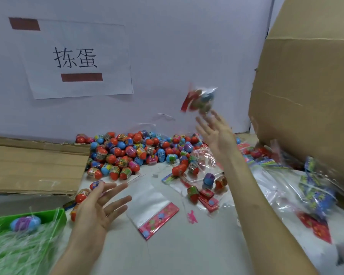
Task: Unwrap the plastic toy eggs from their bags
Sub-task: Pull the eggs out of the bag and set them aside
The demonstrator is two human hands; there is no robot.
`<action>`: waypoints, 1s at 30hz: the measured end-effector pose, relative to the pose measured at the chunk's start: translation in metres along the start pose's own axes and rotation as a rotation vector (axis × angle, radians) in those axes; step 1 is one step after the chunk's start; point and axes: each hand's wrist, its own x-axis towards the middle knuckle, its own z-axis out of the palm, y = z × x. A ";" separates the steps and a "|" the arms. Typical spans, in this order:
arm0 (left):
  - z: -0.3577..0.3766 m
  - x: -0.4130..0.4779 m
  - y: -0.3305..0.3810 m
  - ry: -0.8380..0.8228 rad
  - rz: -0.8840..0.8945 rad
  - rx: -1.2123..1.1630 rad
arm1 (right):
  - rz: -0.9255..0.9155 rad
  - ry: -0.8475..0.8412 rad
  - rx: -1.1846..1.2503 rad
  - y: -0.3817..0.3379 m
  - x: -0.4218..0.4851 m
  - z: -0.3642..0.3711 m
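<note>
Head view: bagged eggs (202,99) blurred just above spread right hand (216,133); left hand (95,207) spread, empty. Light, slippery film, probably best pinched at red header (187,101).

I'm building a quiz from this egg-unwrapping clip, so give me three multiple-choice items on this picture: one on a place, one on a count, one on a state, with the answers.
1. Where is the green tray?
A) lower left, beside the left hand
B) far right
C) top centre

2. How many brown tape strips are on the paper sign?
A) one
B) two
C) four

3. How is the bag of eggs near the right hand?
A) pressed flat under the palm
B) clenched in a fist
C) up in the air above spread fingers

Answers:
1 A: the tray fills the lower left corner, next to the left hand.
2 B: one strip is at the sign's top corner, and another is under the characters.
3 C: the bag is blurred above the open right hand, and no finger curls round it.
</note>
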 end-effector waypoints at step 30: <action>0.009 -0.006 -0.001 -0.008 -0.018 0.171 | 0.050 0.386 -1.621 -0.050 0.029 -0.158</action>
